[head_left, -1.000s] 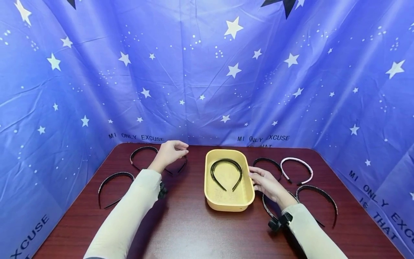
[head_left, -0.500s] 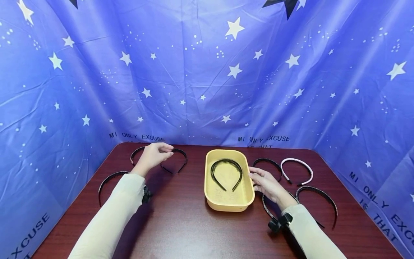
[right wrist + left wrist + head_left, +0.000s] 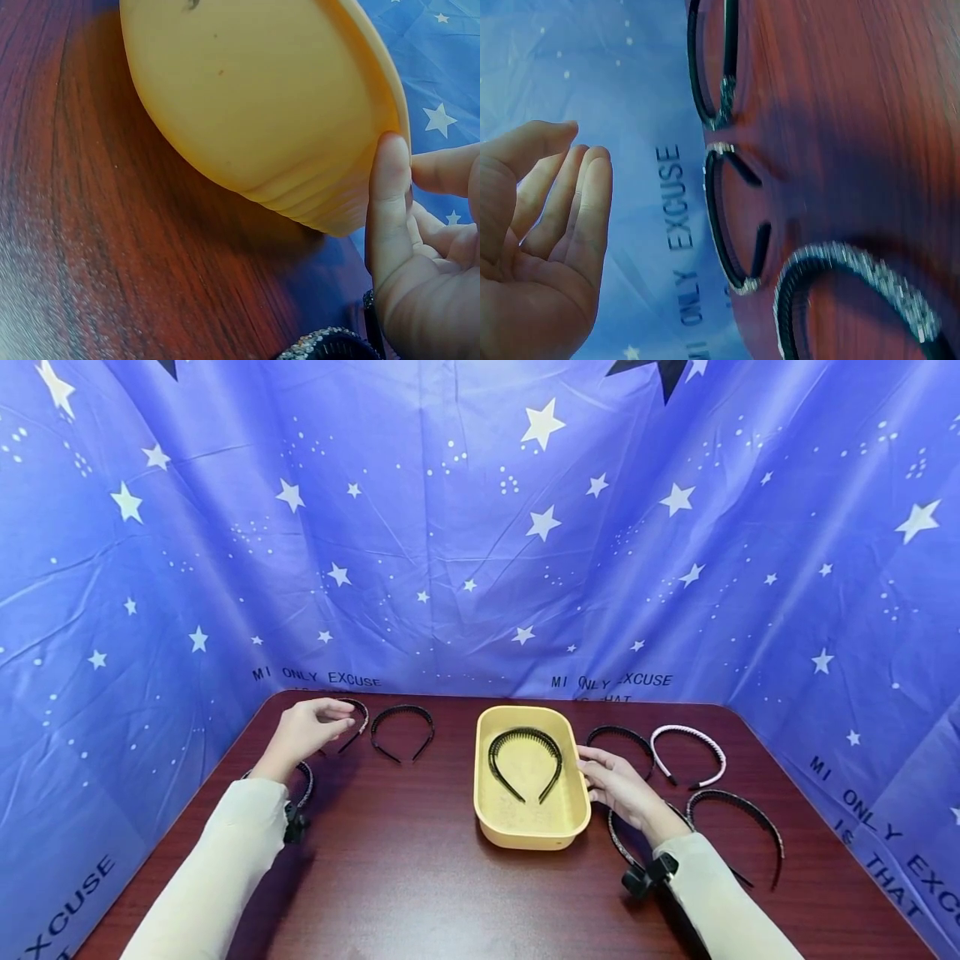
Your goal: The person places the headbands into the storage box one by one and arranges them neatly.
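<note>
In the head view my left hand (image 3: 311, 731) is over the far left of the table, fingers loosely bent and holding nothing. It partly covers a headband (image 3: 364, 720) behind it, while its wrist hides much of a nearer headband (image 3: 307, 787). The left wrist view shows glittery trim on the closest headband (image 3: 855, 259). Another black headband (image 3: 402, 708) lies to the hand's right. My right hand (image 3: 618, 785) pinches the right rim of a yellow plastic basin (image 3: 532, 840), thumb against the outer wall. Inside the basin lies a black toothed headband (image 3: 525, 732).
Right of the basin lie a black headband (image 3: 624, 730), a pale pink one (image 3: 693, 733), a dark one (image 3: 750, 803) and another (image 3: 622, 852) partly under my right arm. A blue star-printed curtain (image 3: 450, 527) surrounds the brown table (image 3: 420, 893) at the back and sides.
My left hand has moved left with nothing in it, from over the black headband toward the table's far left corner. The right hand and the basin stay where they were.
</note>
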A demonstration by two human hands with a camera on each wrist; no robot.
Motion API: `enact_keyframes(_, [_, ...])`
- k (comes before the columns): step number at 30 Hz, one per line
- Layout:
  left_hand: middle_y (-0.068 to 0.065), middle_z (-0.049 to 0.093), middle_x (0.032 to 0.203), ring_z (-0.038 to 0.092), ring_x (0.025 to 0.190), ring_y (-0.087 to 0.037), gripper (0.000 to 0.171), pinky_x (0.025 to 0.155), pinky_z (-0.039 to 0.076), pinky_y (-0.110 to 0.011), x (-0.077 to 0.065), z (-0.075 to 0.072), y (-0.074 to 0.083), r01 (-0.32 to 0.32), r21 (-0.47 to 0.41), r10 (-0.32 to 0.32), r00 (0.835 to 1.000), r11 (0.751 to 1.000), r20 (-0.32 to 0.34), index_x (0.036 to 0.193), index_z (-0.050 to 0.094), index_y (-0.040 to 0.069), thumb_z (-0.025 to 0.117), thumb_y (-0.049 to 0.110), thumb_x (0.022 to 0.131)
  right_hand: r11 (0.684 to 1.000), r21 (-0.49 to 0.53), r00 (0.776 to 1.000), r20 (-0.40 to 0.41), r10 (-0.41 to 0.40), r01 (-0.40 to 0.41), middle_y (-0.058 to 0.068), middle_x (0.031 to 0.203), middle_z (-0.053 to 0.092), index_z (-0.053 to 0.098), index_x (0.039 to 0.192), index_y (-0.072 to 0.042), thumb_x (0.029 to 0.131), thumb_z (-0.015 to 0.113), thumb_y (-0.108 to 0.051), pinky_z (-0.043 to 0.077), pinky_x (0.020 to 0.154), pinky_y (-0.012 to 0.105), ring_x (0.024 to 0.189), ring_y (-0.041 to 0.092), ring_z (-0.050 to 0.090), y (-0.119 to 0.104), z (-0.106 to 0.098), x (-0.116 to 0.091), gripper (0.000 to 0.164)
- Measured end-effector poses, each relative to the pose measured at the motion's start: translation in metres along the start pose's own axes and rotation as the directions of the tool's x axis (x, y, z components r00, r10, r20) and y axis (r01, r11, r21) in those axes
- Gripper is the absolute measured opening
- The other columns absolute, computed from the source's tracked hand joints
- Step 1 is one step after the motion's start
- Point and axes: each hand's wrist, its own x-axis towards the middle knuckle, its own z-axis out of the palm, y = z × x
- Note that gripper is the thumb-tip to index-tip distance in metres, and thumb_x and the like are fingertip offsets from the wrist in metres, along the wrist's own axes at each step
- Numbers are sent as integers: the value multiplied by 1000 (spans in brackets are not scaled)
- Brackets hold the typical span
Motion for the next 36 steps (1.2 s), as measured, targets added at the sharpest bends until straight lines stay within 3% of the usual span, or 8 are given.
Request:
enact_keyframes(7, [-15, 75, 102, 73, 77, -23, 32, 67, 56, -23, -11, -21, -18, -7, 56, 9, 999, 998, -42, 116, 72, 2, 75, 22, 92, 1000, -1, 1000, -5, 5, -5, 5, 99, 66, 26, 152, 8, 105, 50, -12, 55, 65, 23, 79, 9, 62, 1, 0, 1, 57])
enact_keyframes(14, [-21, 73, 105, 71, 72, -9, 36, 63, 58, -20, -22, -38, -42, 36, 18, -35, 999, 999, -38, 119, 69, -3, 73, 21, 93, 1000, 5, 1000, 6, -1, 1, 6, 99, 67, 25, 152, 8, 105, 50, -12, 55, 65, 24, 80, 10, 62, 1, 0, 1, 57])
enact_keyframes(25, [-22, 73, 101, 73, 75, -14, 39, 63, 58, -20, -39, -52, -88, 118, -44, -122, 989, 992, -88, 119, 66, -11, 72, 18, 94, 1000, 6, 1000, 7, 0, 0, 8, 100, 67, 25, 153, 8, 105, 50, -13, 55, 65, 24, 80, 11, 63, 0, 0, 1, 58])
enact_keyframes(28, [-19, 74, 99, 71, 74, -8, 39, 64, 54, -16, -44, -56, -93, 130, 18, -127, 985, 991, -113, 118, 68, -8, 72, 23, 94, 1000, 5, 1000, 8, 0, 0, 8, 100, 66, 25, 153, 8, 105, 50, -13, 55, 65, 24, 80, 11, 63, 0, 0, 1, 58])
enact_keyframes(31, [-19, 74, 100, 68, 81, -10, 39, 74, 51, -24, -49, -59, -96, 145, 115, -127, 981, 983, -150, 117, 71, -4, 72, 28, 93, 1000, 4, 1000, 8, -4, 4, 8, 100, 67, 25, 153, 9, 105, 51, -13, 55, 65, 24, 80, 11, 63, 1, 0, 0, 58])
enact_keyframes(36, [-21, 73, 104, 65, 101, -37, 41, 89, 47, -53, -55, -62, -105, 195, 160, -172, 974, 968, -147, 118, 70, -3, 71, 29, 93, 1000, 8, 1000, 5, -1, 1, 8, 101, 67, 25, 153, 8, 105, 51, -13, 55, 65, 24, 80, 12, 63, 0, 0, 1, 58])
